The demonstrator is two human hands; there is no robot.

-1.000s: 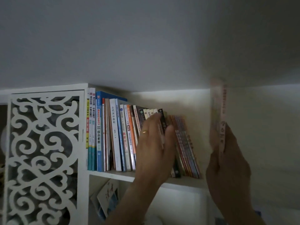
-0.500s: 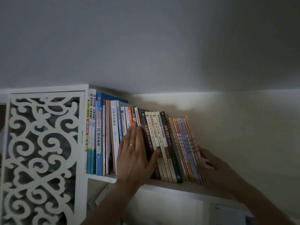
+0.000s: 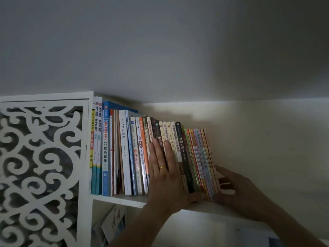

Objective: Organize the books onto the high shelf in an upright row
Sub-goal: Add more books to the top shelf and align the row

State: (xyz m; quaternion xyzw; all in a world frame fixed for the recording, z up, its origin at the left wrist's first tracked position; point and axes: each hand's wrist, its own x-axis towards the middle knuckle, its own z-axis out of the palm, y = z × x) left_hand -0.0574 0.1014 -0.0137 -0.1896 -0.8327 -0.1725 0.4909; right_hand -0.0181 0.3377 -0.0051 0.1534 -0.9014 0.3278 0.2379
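Row of books [image 3: 160,154] is seen standing on the high shelf [image 3: 121,199], spines out, packed from the carved white side panel [image 3: 41,168] rightward. Left part of the row is upright; right part, the slim coloured volumes [image 3: 203,161], is tilted with tops leaning left. More printed matter is glimpsed on the shelf below [image 3: 114,221], too dim to be identified.

Handling, as judged: paperbacks, light singly but a fair weight as a block; thin ones are likely floppy and prone to slide on glossy covers. Hold is best taken at the outer cover of the end book, low and mid-height together, with the spines steadied from the front, so the block is squeezed upright and not pinched by one spine.

Left hand [image 3: 163,175]: laid flat against the spines at mid-row, fingers straight and together, ring visible, thumb spread along the foot of the books near the shelf edge. Nothing is grasped; the grip is released and merely pressed on.

Right hand [image 3: 236,186]: set against the outermost slim book at the right end, fingers extended along its cover, partly hidden behind it. No curl round anything is seen; it appears released, pushing leftward
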